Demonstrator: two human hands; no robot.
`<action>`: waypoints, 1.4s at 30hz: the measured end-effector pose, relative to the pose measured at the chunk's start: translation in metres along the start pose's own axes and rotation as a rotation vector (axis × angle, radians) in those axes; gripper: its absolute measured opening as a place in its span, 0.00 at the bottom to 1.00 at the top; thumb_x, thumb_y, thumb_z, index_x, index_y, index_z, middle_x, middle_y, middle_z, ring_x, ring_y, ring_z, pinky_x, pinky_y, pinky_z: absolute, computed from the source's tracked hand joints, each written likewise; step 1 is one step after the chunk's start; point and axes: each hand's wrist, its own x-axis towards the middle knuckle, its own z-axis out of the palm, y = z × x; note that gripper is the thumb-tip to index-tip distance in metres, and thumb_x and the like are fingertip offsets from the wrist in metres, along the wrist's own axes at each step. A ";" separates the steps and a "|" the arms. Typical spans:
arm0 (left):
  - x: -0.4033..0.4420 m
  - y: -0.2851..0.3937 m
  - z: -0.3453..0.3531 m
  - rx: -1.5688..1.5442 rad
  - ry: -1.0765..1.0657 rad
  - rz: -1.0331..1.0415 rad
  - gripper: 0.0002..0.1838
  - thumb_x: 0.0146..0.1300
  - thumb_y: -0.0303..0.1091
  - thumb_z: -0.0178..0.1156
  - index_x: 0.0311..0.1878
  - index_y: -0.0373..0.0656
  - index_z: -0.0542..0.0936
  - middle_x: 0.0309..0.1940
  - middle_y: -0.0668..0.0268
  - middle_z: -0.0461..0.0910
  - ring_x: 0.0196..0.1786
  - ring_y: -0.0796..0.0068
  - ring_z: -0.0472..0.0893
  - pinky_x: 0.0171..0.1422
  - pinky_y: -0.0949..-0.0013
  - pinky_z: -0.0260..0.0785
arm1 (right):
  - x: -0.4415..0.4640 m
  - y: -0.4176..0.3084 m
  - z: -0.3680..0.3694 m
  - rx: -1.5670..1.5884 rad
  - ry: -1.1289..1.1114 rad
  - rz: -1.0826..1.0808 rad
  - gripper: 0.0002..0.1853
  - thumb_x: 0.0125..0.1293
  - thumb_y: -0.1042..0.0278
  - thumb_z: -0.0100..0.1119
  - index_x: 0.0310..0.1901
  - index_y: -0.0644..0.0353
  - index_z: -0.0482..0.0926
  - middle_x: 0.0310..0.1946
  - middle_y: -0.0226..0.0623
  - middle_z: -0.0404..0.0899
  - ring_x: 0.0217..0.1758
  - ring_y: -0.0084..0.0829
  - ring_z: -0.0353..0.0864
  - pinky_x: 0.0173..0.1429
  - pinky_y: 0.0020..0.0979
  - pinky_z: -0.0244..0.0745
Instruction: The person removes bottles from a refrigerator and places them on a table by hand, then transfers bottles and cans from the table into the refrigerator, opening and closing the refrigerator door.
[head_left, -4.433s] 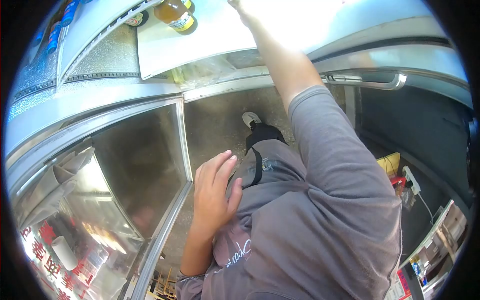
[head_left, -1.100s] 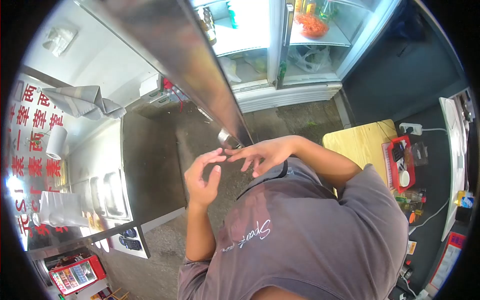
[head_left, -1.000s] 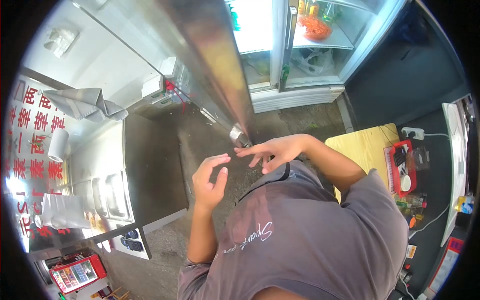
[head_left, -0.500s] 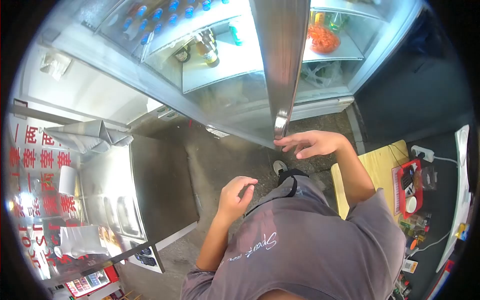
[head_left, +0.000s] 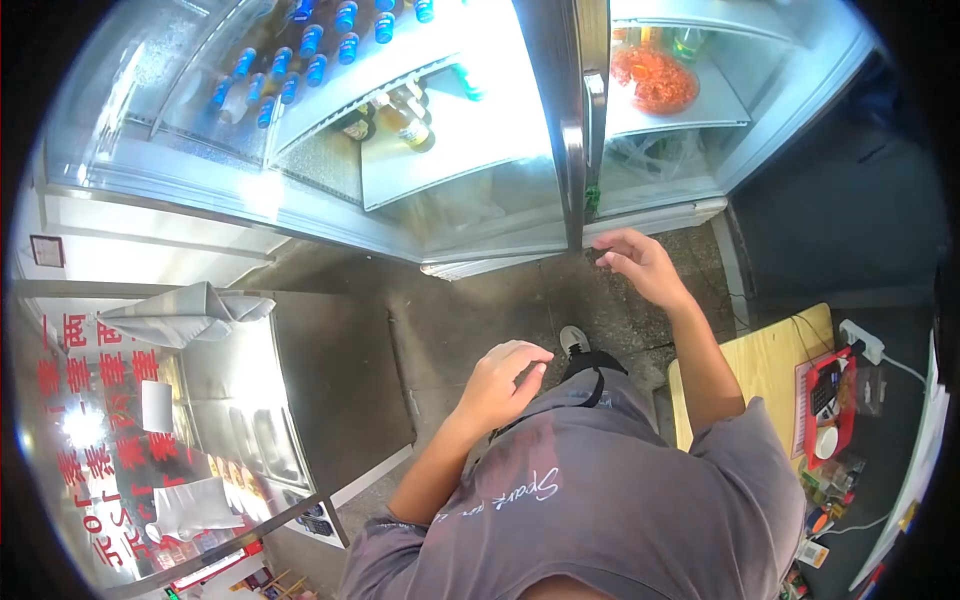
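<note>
My right hand (head_left: 637, 262) is raised beside the lower end of the glass fridge door (head_left: 573, 140), its fingers curved and apart with nothing visible between them. My left hand (head_left: 505, 383) hovers in front of my waist, fingers bent and thumb apart, empty. Behind the door glass are bottles with blue caps (head_left: 312, 40) on a shelf and a brown bottle (head_left: 405, 125) on a lower white shelf. Right of the door edge, a bowl of orange-red food (head_left: 655, 80) sits on a fridge shelf.
At the right, a wooden table (head_left: 755, 360) stands near a red tray (head_left: 838, 400) and a white power strip (head_left: 862, 340). A metal counter (head_left: 235, 400) with a grey cloth (head_left: 190, 313) is at the left, beside glass with red lettering.
The fridge door has swung from its wide-open position towards the fridge, now nearly closed. My hands have moved apart, the right one going towards the fridge and the left one staying low.
</note>
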 end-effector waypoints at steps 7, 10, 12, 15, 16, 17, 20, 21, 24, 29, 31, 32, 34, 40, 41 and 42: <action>-0.004 0.003 0.013 -0.010 -0.091 0.096 0.08 0.65 0.25 0.62 0.47 0.42 0.84 0.42 0.58 0.85 0.46 0.54 0.84 0.52 0.58 0.76 | -0.024 0.008 0.000 0.021 0.102 0.038 0.13 0.73 0.72 0.60 0.56 0.64 0.79 0.49 0.36 0.85 0.48 0.25 0.85 0.49 0.26 0.77; -0.018 -0.002 0.015 0.007 -0.110 0.165 0.08 0.65 0.26 0.63 0.46 0.42 0.84 0.40 0.59 0.85 0.45 0.55 0.84 0.50 0.58 0.76 | -0.050 0.006 0.007 -0.022 0.161 0.021 0.12 0.74 0.72 0.60 0.56 0.65 0.79 0.49 0.36 0.85 0.47 0.25 0.85 0.49 0.27 0.77; -0.028 -0.003 0.013 0.013 -0.140 0.185 0.07 0.65 0.27 0.63 0.46 0.42 0.84 0.38 0.60 0.85 0.44 0.55 0.84 0.50 0.58 0.75 | -0.072 0.010 0.017 -0.008 0.180 -0.003 0.12 0.73 0.72 0.59 0.56 0.65 0.79 0.49 0.37 0.85 0.47 0.25 0.85 0.50 0.28 0.78; -0.048 0.002 0.013 -0.003 -0.126 0.268 0.06 0.67 0.28 0.62 0.44 0.42 0.84 0.35 0.61 0.85 0.38 0.58 0.83 0.45 0.60 0.75 | -0.109 0.007 0.031 -0.073 0.199 -0.003 0.13 0.73 0.72 0.60 0.56 0.65 0.80 0.48 0.37 0.85 0.46 0.25 0.85 0.50 0.29 0.79; -0.057 0.004 0.014 -0.014 -0.116 0.301 0.05 0.67 0.28 0.61 0.44 0.41 0.84 0.33 0.61 0.85 0.36 0.59 0.83 0.42 0.61 0.74 | -0.124 0.006 0.038 -0.106 0.207 0.008 0.13 0.73 0.72 0.60 0.55 0.65 0.80 0.48 0.38 0.85 0.46 0.25 0.85 0.51 0.29 0.79; -0.067 0.006 0.014 -0.050 -0.129 0.264 0.05 0.68 0.29 0.61 0.43 0.41 0.84 0.31 0.61 0.84 0.33 0.62 0.82 0.40 0.62 0.73 | -0.137 0.010 0.045 -0.093 0.222 0.010 0.13 0.72 0.71 0.61 0.55 0.64 0.80 0.46 0.38 0.86 0.45 0.25 0.85 0.50 0.29 0.79; -0.100 0.008 0.021 -0.130 -0.161 0.175 0.06 0.71 0.30 0.60 0.42 0.40 0.84 0.26 0.61 0.82 0.26 0.69 0.78 0.33 0.67 0.69 | -0.180 0.013 0.067 -0.150 0.221 -0.028 0.13 0.73 0.70 0.61 0.55 0.65 0.79 0.44 0.37 0.86 0.45 0.24 0.84 0.49 0.27 0.78; -0.108 0.007 0.027 -0.137 -0.161 0.171 0.07 0.72 0.31 0.59 0.42 0.40 0.84 0.25 0.61 0.80 0.24 0.72 0.76 0.31 0.68 0.67 | -0.197 0.010 0.074 -0.231 0.232 -0.026 0.13 0.73 0.69 0.61 0.55 0.64 0.80 0.42 0.36 0.87 0.45 0.23 0.84 0.49 0.28 0.78; -0.126 0.016 0.043 -0.144 -0.238 0.162 0.07 0.73 0.31 0.59 0.45 0.40 0.83 0.23 0.58 0.79 0.22 0.66 0.78 0.30 0.66 0.69 | -0.258 0.005 0.093 -0.368 0.243 0.001 0.13 0.73 0.67 0.61 0.54 0.62 0.81 0.36 0.33 0.88 0.41 0.21 0.84 0.47 0.29 0.78; -0.147 0.010 0.076 -0.285 -0.314 0.169 0.07 0.74 0.29 0.58 0.48 0.40 0.83 0.23 0.72 0.74 0.25 0.85 0.68 0.30 0.74 0.61 | -0.343 0.007 0.118 -0.478 0.265 0.106 0.12 0.72 0.66 0.60 0.52 0.60 0.82 0.32 0.36 0.87 0.37 0.27 0.88 0.44 0.31 0.79; -0.152 0.014 0.085 -0.324 -0.365 0.168 0.07 0.73 0.26 0.58 0.49 0.39 0.83 0.26 0.75 0.74 0.27 0.88 0.69 0.32 0.77 0.61 | -0.366 0.016 0.120 -0.472 0.327 0.113 0.12 0.71 0.68 0.58 0.53 0.60 0.83 0.31 0.36 0.86 0.37 0.27 0.88 0.43 0.32 0.79; -0.156 0.017 0.090 -0.341 -0.399 0.166 0.06 0.73 0.26 0.59 0.48 0.38 0.83 0.26 0.74 0.75 0.27 0.88 0.69 0.32 0.77 0.62 | -0.377 0.021 0.120 -0.471 0.357 0.111 0.13 0.71 0.69 0.57 0.53 0.60 0.83 0.30 0.36 0.86 0.37 0.27 0.88 0.43 0.32 0.78; -0.163 0.027 0.098 -0.363 -0.457 0.159 0.06 0.72 0.24 0.59 0.48 0.38 0.83 0.26 0.74 0.75 0.27 0.88 0.70 0.32 0.78 0.62 | -0.399 0.027 0.121 -0.410 0.418 0.122 0.12 0.69 0.72 0.58 0.51 0.64 0.83 0.32 0.37 0.85 0.39 0.28 0.86 0.47 0.33 0.80; -0.177 0.051 0.127 -0.232 -0.568 0.219 0.08 0.68 0.20 0.58 0.48 0.37 0.82 0.36 0.67 0.79 0.28 0.85 0.74 0.33 0.78 0.64 | -0.461 0.033 0.098 -0.630 0.658 0.000 0.12 0.64 0.73 0.59 0.48 0.64 0.84 0.31 0.43 0.83 0.40 0.39 0.86 0.46 0.39 0.79; -0.178 0.057 0.135 -0.220 -0.589 0.236 0.09 0.68 0.19 0.58 0.48 0.36 0.82 0.37 0.66 0.80 0.29 0.84 0.74 0.33 0.77 0.65 | -0.475 0.035 0.092 -0.663 0.731 -0.016 0.12 0.63 0.73 0.59 0.47 0.64 0.84 0.32 0.45 0.84 0.40 0.41 0.86 0.47 0.40 0.80; -0.179 0.063 0.144 -0.208 -0.611 0.253 0.10 0.67 0.19 0.58 0.48 0.36 0.82 0.38 0.65 0.80 0.29 0.83 0.75 0.34 0.77 0.66 | -0.490 0.038 0.085 -0.697 0.804 -0.030 0.12 0.63 0.73 0.59 0.46 0.64 0.84 0.33 0.46 0.84 0.40 0.44 0.85 0.48 0.40 0.80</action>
